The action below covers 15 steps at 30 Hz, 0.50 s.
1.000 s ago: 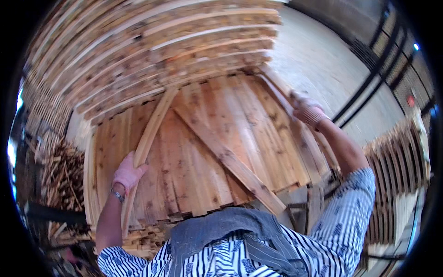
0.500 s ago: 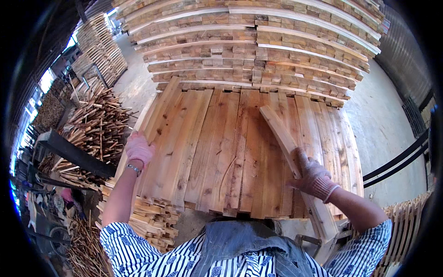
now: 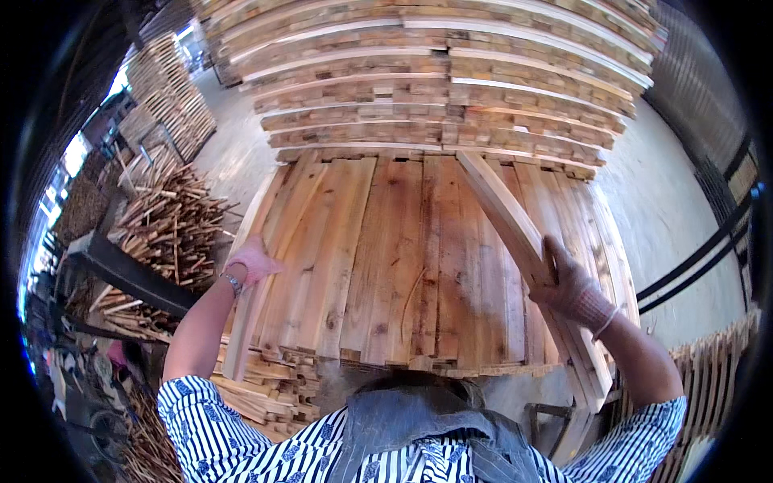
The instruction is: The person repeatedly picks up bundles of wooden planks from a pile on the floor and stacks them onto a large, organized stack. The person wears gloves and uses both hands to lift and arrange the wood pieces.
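My right hand [image 3: 570, 288], in a pale glove, is closed around a wooden plank [image 3: 507, 211]. That plank slants over the right part of a layer of boards [image 3: 386, 266], its far end by the tall stack and its near end past the layer's near edge. At the left edge, my left hand [image 3: 253, 262], in a pink glove, rests on another plank [image 3: 240, 342], thumb and fingers apart. This plank's near end juts out toward me past the layer. Part of its length is hidden under the hand.
A tall stack of lumber [image 3: 435, 88] rises directly behind the boards. To the left lie a heap of scrap sticks [image 3: 173, 229] and a dark metal bar [image 3: 129, 274]. Black rails [image 3: 692, 258] stand at the right, with slatted wood [image 3: 700, 378] nearer me. Shorter pieces [image 3: 270, 386] are piled below left.
The left plank has slid toward me, and my left hand has loosened with its fingers spreading. My right hand's plank has shifted away from me, its far end now by the tall stack.
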Tool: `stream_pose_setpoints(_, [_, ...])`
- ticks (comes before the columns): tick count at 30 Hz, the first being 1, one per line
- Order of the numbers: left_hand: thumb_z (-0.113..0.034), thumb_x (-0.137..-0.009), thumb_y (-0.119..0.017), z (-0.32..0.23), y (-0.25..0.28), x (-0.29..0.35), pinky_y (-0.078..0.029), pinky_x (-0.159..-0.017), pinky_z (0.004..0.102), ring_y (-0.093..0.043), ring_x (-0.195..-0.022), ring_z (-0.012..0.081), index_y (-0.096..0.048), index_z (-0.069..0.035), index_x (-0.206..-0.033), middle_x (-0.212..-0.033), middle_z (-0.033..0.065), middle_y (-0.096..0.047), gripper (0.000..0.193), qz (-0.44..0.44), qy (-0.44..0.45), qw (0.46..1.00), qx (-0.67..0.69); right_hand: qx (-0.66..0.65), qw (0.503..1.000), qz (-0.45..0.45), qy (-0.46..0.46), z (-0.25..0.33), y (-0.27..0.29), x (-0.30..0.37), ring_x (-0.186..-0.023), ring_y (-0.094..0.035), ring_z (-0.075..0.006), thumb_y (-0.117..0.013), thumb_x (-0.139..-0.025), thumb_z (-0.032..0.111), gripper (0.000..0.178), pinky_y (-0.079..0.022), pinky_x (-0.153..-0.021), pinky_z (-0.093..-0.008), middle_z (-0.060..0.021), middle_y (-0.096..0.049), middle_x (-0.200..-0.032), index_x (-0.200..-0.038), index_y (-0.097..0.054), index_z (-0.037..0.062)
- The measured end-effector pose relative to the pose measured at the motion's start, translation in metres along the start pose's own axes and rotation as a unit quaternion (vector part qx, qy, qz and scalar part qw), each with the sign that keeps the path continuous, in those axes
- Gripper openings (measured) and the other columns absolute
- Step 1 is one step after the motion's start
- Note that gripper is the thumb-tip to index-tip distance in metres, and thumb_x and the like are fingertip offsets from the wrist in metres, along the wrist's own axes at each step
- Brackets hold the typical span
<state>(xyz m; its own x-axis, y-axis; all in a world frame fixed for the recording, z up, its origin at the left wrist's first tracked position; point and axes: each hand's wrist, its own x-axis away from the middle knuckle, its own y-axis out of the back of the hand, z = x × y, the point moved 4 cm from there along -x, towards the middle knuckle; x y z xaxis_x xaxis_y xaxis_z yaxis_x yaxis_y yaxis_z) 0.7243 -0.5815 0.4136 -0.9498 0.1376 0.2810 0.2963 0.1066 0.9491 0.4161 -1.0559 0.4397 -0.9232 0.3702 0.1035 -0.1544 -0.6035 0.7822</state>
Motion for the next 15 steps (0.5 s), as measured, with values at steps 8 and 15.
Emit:
stream_pose_setpoints(8, [-0.028, -0.084, -0.072, 0.019, 0.046, 0.071, -0.053, -0.074, 0.0297, -0.061, -0.085, 0.0166, -0.05, 0.005, -0.133, -0.101, 0.0073, -0.063, 0.062, -0.104, -0.066, 0.869, 0.478, -0.105, 0.955, -0.193, 0.198, 0.067, 0.113, -0.005, -0.11, -0.063, -0.0222, -0.082, -0.08, 0.02, 0.077, -0.051, -0.098, -0.0341, -0.0152, -0.064, -0.119, -0.143, -0.042, 0.0017])
stream_pose_setpoints(15, [-0.031, -0.088, -0.072, -0.113, 0.13, 0.13, -0.052, -0.086, 0.0338, -0.062, -0.095, 0.0187, -0.046, -0.001, -0.135, -0.108, 0.0114, -0.063, 0.061, -0.174, -0.302, 0.732, 0.586, -0.235, 0.89, -0.281, 0.272, 0.07, 0.164, -0.001, -0.114, -0.061, -0.0214, -0.086, -0.077, 0.02, 0.087, -0.051, -0.1, -0.0326, -0.0162, -0.062, -0.123, -0.144, -0.036, -0.0028])
